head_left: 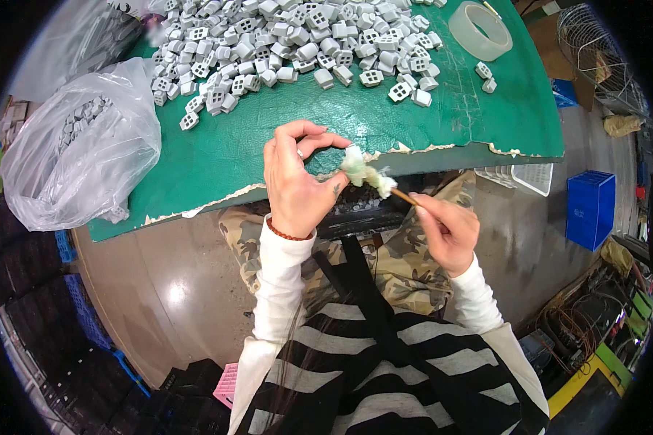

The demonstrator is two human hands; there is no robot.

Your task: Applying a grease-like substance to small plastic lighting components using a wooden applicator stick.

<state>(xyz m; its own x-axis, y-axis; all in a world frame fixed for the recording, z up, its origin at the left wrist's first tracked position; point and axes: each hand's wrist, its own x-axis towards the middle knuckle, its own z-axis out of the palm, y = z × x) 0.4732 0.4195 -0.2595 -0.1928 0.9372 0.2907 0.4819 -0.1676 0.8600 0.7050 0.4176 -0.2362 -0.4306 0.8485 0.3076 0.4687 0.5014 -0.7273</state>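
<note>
At near edge of table (218, 148): pale wad (354, 167) on brown stick (404, 196). Right hand (450, 230) pinching stick; left hand (294, 174) at wad, can't tell if gripping. Best: stick steady, touch light.

The fluffy wad (354, 168) is white with a faint pale-green tinge, and the thin stick (402, 196) amber-brown. The tabletop covering (210, 161) is plain green, its torn edge ragged cream; the small plastic housings (308, 51) are uniformly light grey. The tape roll (479, 49) is translucent white. White sleeves (281, 272), a reddish-brown bracelet (286, 233), a black-and-grey striped top (305, 337) and tan, brown and olive camouflage trousers (453, 201) show, plus a blue crate (591, 210) and a pink basket (226, 386).
</note>
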